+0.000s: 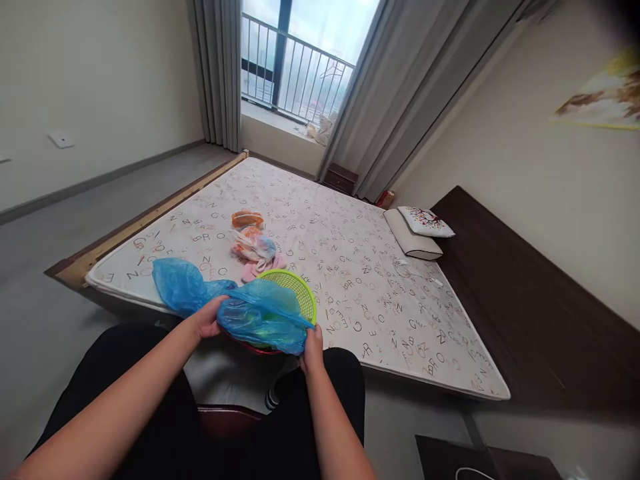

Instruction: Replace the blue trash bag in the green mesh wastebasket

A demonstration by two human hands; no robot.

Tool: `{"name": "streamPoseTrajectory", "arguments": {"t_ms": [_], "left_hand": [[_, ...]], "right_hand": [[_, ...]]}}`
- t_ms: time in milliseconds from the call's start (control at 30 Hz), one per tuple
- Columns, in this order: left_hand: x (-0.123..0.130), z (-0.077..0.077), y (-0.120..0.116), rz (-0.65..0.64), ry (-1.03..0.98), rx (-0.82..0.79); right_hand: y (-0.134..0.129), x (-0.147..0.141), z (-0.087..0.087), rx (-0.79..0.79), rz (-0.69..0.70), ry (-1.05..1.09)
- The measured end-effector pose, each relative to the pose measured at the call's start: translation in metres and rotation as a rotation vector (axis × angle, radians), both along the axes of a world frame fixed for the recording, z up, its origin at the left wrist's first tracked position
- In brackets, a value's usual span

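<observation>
Blue plastic bag (265,319) between left hand (210,320) and right hand (313,350), partly covering green basket (303,293), left pinching bag, right pinching bag at basket rim

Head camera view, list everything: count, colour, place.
Mattress: 1, white lettered, centre
Bed frame: 1, brown, mattress's left edge
Headboard: 1, dark brown, right
Pillow: 1, beige, by headboard
Cushion: 1, white patterned, on pillow
Basket: 1, lime green, lower centre
Plastic bag: 1, blue, over basket
Bundles: 3, orange, mixed, pink, on mattress
Window: 1, pale, back
Curtains: 2, grey, beside window
Railing: 1, grey, across window
Sill clutter: uncounted, whitish, below window
Nightstand: 1, dark brown, far side
Wall picture: 1, multicoloured, upper right
Wall plates: 2, white, left
Furniture: 1, black, lower right
Legs: 2, black, bottom
Left hand: 1, bare, gripping bag
Right hand: 1, bare, at bag's edge
</observation>
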State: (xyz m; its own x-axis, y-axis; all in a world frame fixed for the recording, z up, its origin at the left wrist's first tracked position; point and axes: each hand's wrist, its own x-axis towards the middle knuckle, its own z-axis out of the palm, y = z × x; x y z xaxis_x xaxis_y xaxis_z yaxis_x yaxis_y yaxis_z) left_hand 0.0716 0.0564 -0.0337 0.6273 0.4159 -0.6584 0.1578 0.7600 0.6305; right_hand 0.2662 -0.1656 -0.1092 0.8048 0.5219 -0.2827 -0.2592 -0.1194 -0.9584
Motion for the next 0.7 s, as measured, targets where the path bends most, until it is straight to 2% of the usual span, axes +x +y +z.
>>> {"name": "streamPoseTrajectory", "arguments": {"t_ms": [100,200,333,500,700], "left_hand": [[-0.014,-0.015,0.005,0.140,-0.032,0.035],[-0.022,-0.025,0.010,0.215,-0.073,0.048],[-0.027,-0.035,0.015,0.145,-0.001,0.207],[-0.026,-0.047,0.023,0.059,0.053,0.305],[-0.026,-0.052,0.050,-0.005,0.097,0.472]], "right_hand": [[0.004,-0.006,0.015,0.048,-0.070,0.126],[0.004,-0.002,0.029,0.019,-0.056,0.113],[-0.002,0.011,0.037,-0.057,-0.009,0.044],[-0.003,0.031,0.033,-0.137,0.003,-0.068],[0.001,0.053,0.033,-0.235,-0.013,-0.185]]}}
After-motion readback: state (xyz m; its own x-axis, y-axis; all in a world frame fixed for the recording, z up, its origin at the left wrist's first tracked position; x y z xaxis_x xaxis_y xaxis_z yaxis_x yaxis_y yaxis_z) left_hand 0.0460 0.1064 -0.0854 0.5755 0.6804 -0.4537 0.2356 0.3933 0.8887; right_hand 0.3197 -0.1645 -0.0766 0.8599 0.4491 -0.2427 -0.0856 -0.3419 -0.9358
